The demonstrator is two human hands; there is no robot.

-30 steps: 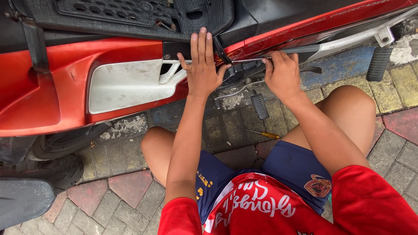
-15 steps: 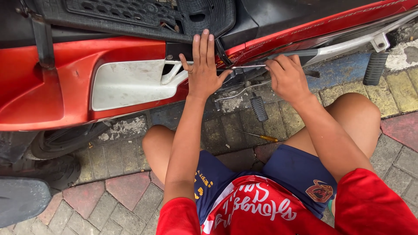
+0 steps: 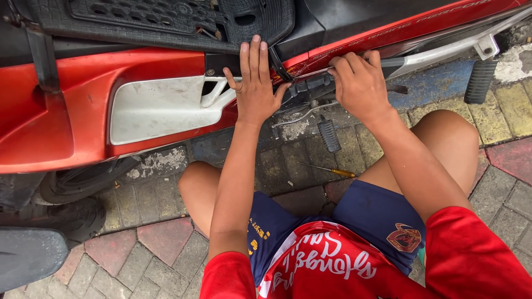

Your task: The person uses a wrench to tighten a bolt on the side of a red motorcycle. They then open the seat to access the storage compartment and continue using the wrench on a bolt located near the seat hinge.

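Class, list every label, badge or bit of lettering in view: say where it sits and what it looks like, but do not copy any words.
Panel lettering: faint raised row along the red scooter panel, top right.
Shirt script: white looping letters on the red shirt, bottom centre.
Shorts badge: round red-and-gold crest on the right leg.
Shorts print: small yellow marks on the left leg.

The ground was a pavement of interlocking brick pavers [image 3: 166, 238] in grey, red and yellow, with a blue-painted patch [image 3: 429, 86] near the scooter. A yellow-handled screwdriver [image 3: 327, 169] lay on the bricks between the crouching person's knees. A dark tyre [image 3: 83, 182] rested on the pavers at left.
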